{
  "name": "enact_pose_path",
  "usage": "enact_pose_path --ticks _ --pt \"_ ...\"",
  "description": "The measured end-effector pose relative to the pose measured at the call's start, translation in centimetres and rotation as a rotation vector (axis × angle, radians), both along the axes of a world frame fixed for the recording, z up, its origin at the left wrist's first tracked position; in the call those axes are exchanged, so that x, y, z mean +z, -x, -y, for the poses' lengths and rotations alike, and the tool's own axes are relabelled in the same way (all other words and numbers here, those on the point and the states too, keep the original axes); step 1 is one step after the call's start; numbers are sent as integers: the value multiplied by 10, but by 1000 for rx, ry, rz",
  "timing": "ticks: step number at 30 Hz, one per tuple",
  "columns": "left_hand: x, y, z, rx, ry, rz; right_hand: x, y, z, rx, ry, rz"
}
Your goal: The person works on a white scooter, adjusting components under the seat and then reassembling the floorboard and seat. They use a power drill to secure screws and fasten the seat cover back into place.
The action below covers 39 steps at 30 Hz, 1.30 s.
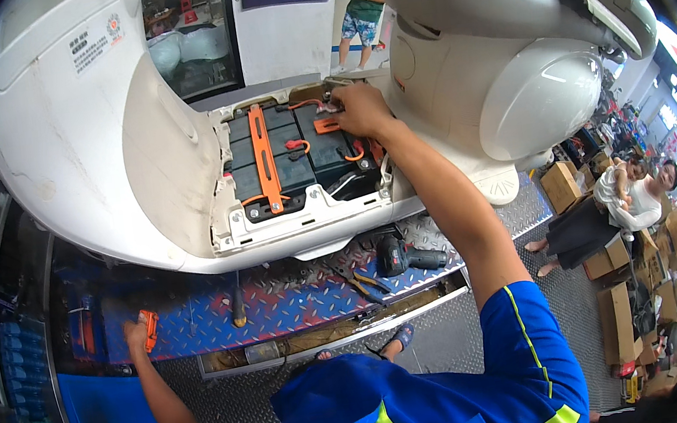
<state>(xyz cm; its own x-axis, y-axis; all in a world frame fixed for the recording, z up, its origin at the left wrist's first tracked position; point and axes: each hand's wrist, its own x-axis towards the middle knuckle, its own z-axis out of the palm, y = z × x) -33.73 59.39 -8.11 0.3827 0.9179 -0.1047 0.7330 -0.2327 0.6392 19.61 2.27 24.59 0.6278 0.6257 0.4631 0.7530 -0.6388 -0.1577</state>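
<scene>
My right hand [364,111] reaches into the open battery bay of a cream-coloured scooter [57,119]. Its fingers are bent together over the bay's far right corner, by a short orange bracket [327,125] and some wiring; what they pinch, if anything, is hidden. Dark batteries [293,172] fill the bay, joined by orange-red wires. A long orange strap [264,157] with slots runs across them. Low at the left, my left hand [135,331] is closed round an orange handheld object [149,329], its kind unclear, above the edge of the blue platform.
On the blue-and-red chequered platform [190,314] lie a screwdriver [238,307], pliers [357,283] and a black cordless power tool [395,255]. Another orange item [82,327] is at its left end. Cardboard boxes [618,321] and people [637,196] are at the right; another person [365,14] stands behind.
</scene>
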Motion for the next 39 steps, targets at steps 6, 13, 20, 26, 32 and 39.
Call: enact_pose_path --ticks 6,13,20,26,32,39 --pt "8 -1 10 44 39 -110 -1 1 -3 1 -17 -18" --pt "46 -15 53 58 -141 -350 8 12 1 -24 13 -47" --pt "47 -17 51 60 -26 -283 4 8 -1 -69 24 -62" --pt "59 -16 69 77 -101 -330 -4 0 -4 -45 4 -38" --pt "92 -36 88 48 30 -332 -9 -8 7 -71 29 -52" --pt "83 -32 86 133 -17 -433 -4 2 -7 -17 -42 -46"
